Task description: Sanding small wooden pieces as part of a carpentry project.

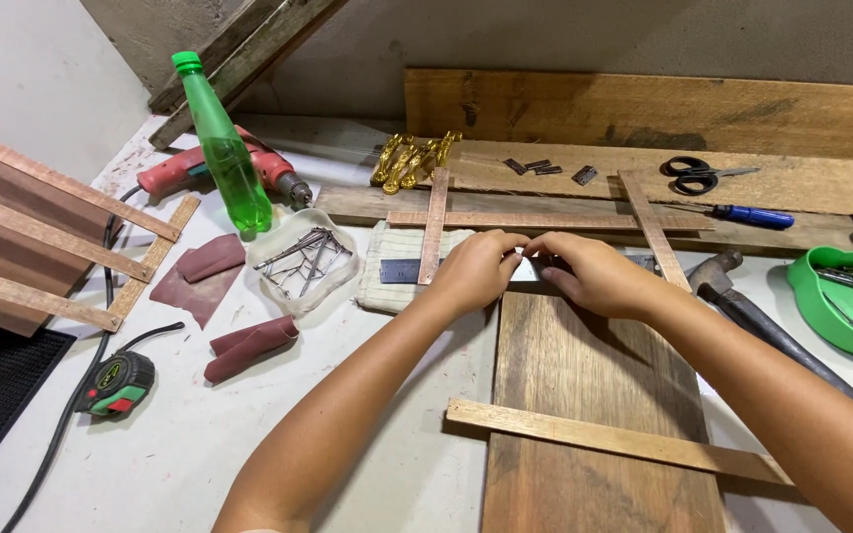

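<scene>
White surface (199, 444) w/ plank (584, 395); left hand (476, 268) & right hand (589, 273) meet at plank's far end, both pinching small metal plate (525, 268), hammer (742, 301) near right

two hands (476, 271) (594, 276), one green bottle (224, 148), one drill (199, 170), one tape measure (116, 383), one pair of scissors (698, 176), one screwdriver (752, 215), one hammer (742, 301), two nail trays (273, 281) (802, 291).

Even, fairly bright light is falling from above, throwing soft shadows under the forearms onto the pale table (180, 444). Focus is holding sharp throughout, and lines are bending slightly toward the edges.
</scene>
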